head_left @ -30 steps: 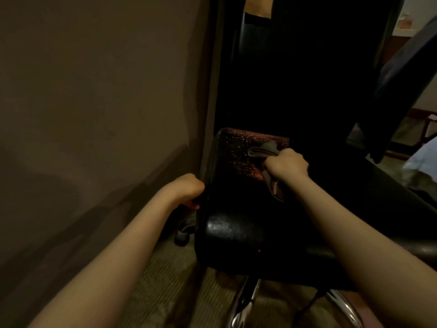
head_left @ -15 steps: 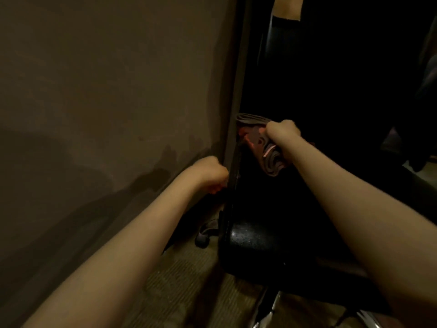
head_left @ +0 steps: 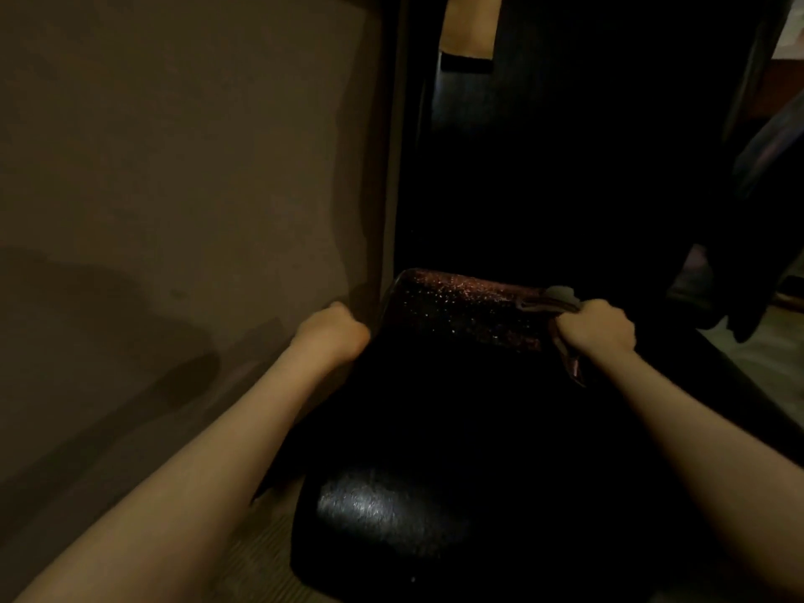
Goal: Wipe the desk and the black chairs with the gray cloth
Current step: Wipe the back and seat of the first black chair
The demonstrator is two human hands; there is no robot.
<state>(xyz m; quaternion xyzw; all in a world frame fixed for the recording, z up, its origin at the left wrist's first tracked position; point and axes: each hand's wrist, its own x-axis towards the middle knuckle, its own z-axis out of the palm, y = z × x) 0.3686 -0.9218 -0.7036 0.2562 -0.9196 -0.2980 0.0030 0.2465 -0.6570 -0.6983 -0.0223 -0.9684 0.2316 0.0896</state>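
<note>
A black chair [head_left: 435, 428] fills the lower middle of the head view, its backrest top catching a reddish speckled shine. My right hand [head_left: 596, 326] grips the bunched gray cloth [head_left: 561, 298] and holds it against the right end of the backrest's top edge. A tail of cloth hangs below the fist. My left hand [head_left: 333, 330] is curled at the chair's left edge, beside the wall. Whether it actually holds the chair is hidden in shadow.
A tan wall [head_left: 174, 211] runs close along the left. Behind the chair is a deep dark recess [head_left: 565, 167]. A second dark chair or hanging fabric [head_left: 765, 211] stands at the right. Carpet [head_left: 261, 559] shows below the seat.
My right hand has carried the cloth from the backrest's left corner to its right end. My left hand has stayed at the chair's left edge. The view has shifted.
</note>
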